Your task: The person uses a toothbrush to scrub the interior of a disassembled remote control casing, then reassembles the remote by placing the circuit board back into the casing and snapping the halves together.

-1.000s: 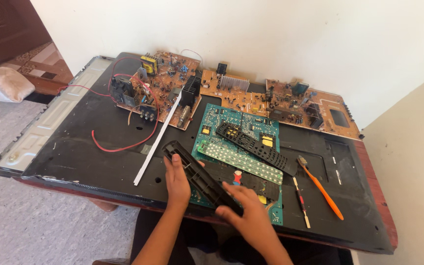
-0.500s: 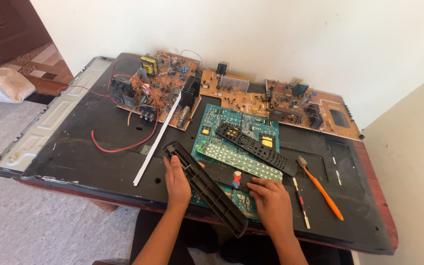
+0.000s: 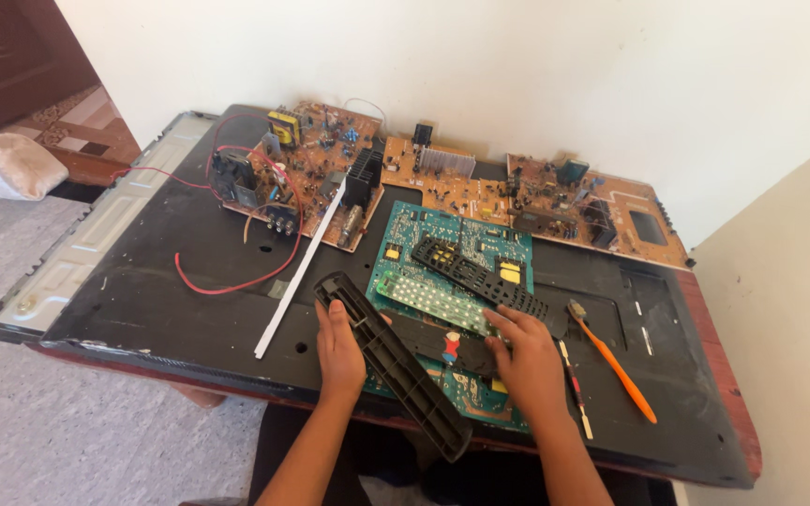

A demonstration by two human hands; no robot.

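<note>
Nearest the camera, the left hand [image 3: 339,351] rests its palm and fingers against the left edge of a long black remote casing [image 3: 394,364], which lies slanting from upper left to lower right over the front of the table [image 3: 142,309]. Its fingers lie close together, pressed along the casing's side rather than wrapped round it. The right hand [image 3: 529,361] sits palm down just to the right — its fingers slightly spread, their tips touching the pale green remote circuit strip [image 3: 435,303] and the end of the black rubber keypad [image 3: 476,275]. Whether they pinch anything I cannot tell.

Both strip and keypad lie on a teal circuit board [image 3: 424,230]. Right of the right hand, an orange-handled brush [image 3: 613,361] lies slanting on the dark panel, with a thin screwdriver [image 3: 574,389] between it and the hand. Left of the casing, a long white strip [image 3: 300,270] runs diagonally, near a looping red wire [image 3: 227,281].

Farther back, brown circuit boards [image 3: 480,183] crowded with parts stretch along the wall side.
</note>
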